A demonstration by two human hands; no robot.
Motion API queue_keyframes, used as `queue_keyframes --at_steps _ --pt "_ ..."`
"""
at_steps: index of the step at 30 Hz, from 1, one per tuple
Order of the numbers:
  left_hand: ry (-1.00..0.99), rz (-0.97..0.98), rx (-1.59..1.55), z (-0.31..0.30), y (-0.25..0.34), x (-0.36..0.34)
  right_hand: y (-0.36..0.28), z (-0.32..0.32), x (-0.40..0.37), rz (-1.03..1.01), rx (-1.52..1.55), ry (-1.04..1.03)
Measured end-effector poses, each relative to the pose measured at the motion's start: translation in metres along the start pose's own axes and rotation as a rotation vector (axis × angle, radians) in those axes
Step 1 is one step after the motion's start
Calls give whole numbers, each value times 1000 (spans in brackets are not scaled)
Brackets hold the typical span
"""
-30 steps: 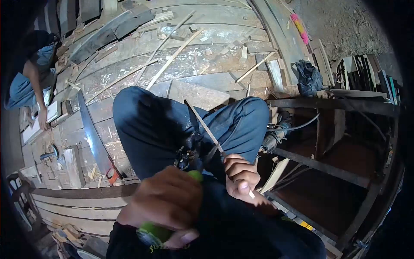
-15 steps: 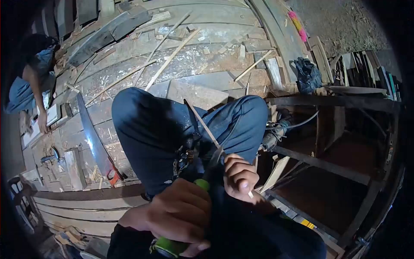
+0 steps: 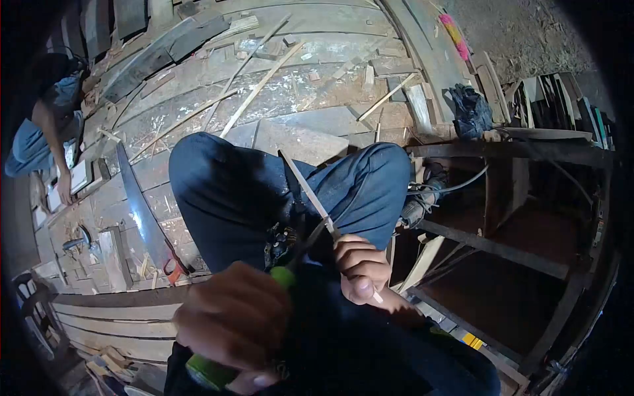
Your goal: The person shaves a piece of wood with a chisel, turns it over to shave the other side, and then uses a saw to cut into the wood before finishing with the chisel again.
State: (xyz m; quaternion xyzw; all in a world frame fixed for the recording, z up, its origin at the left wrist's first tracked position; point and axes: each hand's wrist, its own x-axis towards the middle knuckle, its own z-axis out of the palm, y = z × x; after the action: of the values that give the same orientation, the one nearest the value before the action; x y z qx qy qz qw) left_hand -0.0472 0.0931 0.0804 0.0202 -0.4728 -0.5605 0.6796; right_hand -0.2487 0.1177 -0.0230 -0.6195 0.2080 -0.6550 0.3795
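My left hand (image 3: 231, 320) is closed around the green handle (image 3: 282, 276) of a knife, and is blurred by motion. The knife's dark blade (image 3: 307, 244) points up and right, its far end at the thin wooden stick (image 3: 307, 188). My right hand (image 3: 362, 269) is wrapped around the lower part of that stick, the short butt end showing below the fingers. The stick slants up and left across my lap, between my bent knees in dark blue trousers (image 3: 218, 191).
A handsaw (image 3: 142, 208) with a red handle lies left of my knee. Past it crouches another person (image 3: 49, 132), one hand on a pale board. Wood strips (image 3: 261, 89) and offcuts litter the plank floor. On the right stands a dark wooden frame (image 3: 508, 254); a black plastic bag (image 3: 471, 112) lies behind it.
My left hand has pulled the knife down and left, so its blade has slid back along the stick. My right hand and the stick have shifted slightly left.
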Motion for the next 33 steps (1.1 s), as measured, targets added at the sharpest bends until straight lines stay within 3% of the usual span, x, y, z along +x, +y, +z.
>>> queue_keyframes --at_steps 2,4,5,8,10,12,14,16,19,22,24,26,29,30,33 --pt "-55 35 -2 -1 4 1 0 1 1 -17 15 -9" --pt "-88 -60 47 6 -14 -5 -1 1 0 -16 13 -48" --pt "-175 -34 38 6 -19 -4 -2 4 -1 -18 -10 23" --pt "-103 -61 13 -2 -14 -2 0 6 2 -16 -25 73" --pt "-82 63 70 -3 0 0 1 -1 0 -3 16 -27" --pt "-214 82 44 -7 9 2 3 0 0 -7 18 -52" --pt "-232 -100 131 3 -16 -4 2 2 1 -24 32 -96" --pt "-310 -105 133 -1 -17 2 0 -1 -1 -15 29 -83" --pt "-120 -64 11 -13 -7 -6 -1 -2 2 -3 14 -124" --pt "-144 29 1 -7 7 -4 -1 3 -4 6 6 -109" --pt "-206 -111 146 -2 -23 -10 4 3 -7 -54 -3 -101" --pt "-258 -109 167 -5 -24 -7 2 0 4 -16 32 -156" --pt "-88 -113 49 -15 0 -7 0 2 -2 8 17 -105" --pt "-116 22 19 -15 4 -3 0 1 -1 10 10 -99" --pt "-131 -32 22 -6 -14 -8 0 -3 -4 -25 -2 -168"
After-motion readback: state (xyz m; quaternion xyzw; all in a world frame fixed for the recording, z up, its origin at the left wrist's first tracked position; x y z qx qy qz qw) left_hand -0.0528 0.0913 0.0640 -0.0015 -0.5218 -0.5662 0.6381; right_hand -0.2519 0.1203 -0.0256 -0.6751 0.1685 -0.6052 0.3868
